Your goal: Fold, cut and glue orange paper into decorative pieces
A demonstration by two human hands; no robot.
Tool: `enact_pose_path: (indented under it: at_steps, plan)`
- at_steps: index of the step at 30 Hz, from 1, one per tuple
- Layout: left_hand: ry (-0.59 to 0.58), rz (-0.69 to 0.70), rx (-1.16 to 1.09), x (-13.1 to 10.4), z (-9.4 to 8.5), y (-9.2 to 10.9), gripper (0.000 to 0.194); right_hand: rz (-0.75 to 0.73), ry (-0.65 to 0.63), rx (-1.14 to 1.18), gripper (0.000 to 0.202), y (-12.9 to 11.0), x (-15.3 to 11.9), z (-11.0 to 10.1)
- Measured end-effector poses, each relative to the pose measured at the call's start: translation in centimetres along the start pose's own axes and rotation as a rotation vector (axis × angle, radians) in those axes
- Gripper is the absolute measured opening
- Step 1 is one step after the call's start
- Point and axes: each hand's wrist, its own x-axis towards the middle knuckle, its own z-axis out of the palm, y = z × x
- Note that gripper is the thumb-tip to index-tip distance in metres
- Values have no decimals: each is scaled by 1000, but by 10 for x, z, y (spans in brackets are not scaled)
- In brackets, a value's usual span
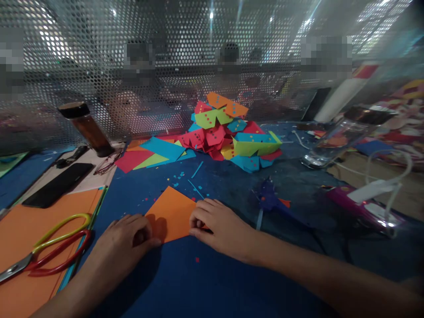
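An orange square of paper (175,212) lies on the blue table between my hands, one corner pointing away from me. My left hand (129,236) is curled at its left corner, with the thumb along the near edge. At the right corner, my right hand (217,225) pinches the paper between thumb and bent fingers. Beyond the sheet lie small blue paper scraps (180,176) and thin strips. Further back rises a pile of folded, dotted paper pieces (215,137) in red, green, blue and orange, next to flat coloured sheets (162,150).
At left, scissors (49,251) rest on orange sheets (82,201) near a black phone (58,184) and a brown bottle (91,130). A glue gun (274,201), purple device (361,205) and clear bottle (331,141) are at right. A perforated metal screen (185,44) stands behind.
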Motion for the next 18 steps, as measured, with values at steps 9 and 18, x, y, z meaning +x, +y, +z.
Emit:
enact_pose_path:
  at_steps: [9, 18]
  plan:
    - [-68, -83, -34, -5, -11, -27, 15, 5, 12, 28, 10, 1, 0, 1]
    - [-106, -135, -69, -12, -23, -39, 11, -9, 9, 26, 11, 1, 1, 1]
